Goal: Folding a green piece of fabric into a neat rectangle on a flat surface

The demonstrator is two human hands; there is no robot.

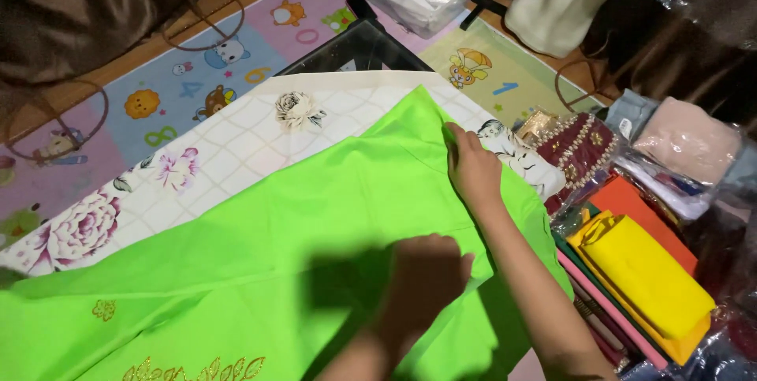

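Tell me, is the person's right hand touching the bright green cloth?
Touching. The head view shows the right hand lying flat on the green cloth near its upper edge.

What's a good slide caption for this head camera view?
Both hands, left hand and right hand, press bright green fabric flat.

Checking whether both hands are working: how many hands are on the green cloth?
2. The right hand presses the green cloth near its far edge; the left hand lies flat on it nearer the camera.

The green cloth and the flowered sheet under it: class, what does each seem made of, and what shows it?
Green cloth: likely thin woven fabric, matte; it creases softly under the right hand and left hand. Flowered sheet: possibly printed cloth or vinyl; it lies flat, so unclear.
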